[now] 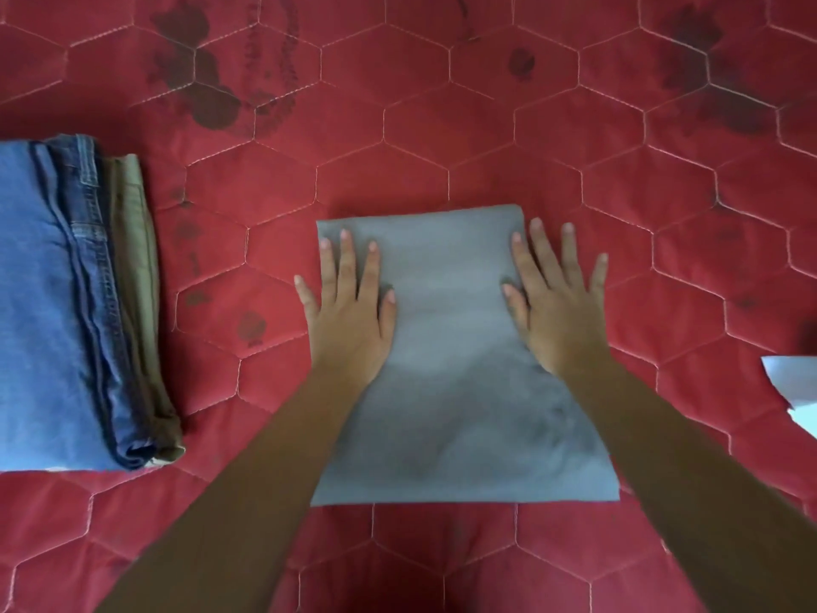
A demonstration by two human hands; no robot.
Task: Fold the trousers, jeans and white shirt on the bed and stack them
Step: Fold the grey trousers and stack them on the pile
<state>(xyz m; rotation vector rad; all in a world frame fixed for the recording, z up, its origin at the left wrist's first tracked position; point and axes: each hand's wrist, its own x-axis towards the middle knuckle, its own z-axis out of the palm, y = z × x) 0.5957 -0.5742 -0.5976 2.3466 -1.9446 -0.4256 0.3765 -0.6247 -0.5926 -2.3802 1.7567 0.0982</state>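
The white shirt (451, 347), grey in the shade, lies folded into a flat rectangle in the middle of the bed. My left hand (349, 303) presses flat on its left edge, fingers straight and spread. My right hand (557, 303) lies flat on its right edge, its outer fingers reaching onto the quilt. At the far left the folded blue jeans (48, 303) rest on top of the folded khaki trousers (137, 280), whose edge shows on the right side of the stack.
A red quilted bedspread (442, 139) with hexagon stitching and dark stains covers the whole bed. A white piece of paper or cloth (796, 391) pokes in at the right edge.
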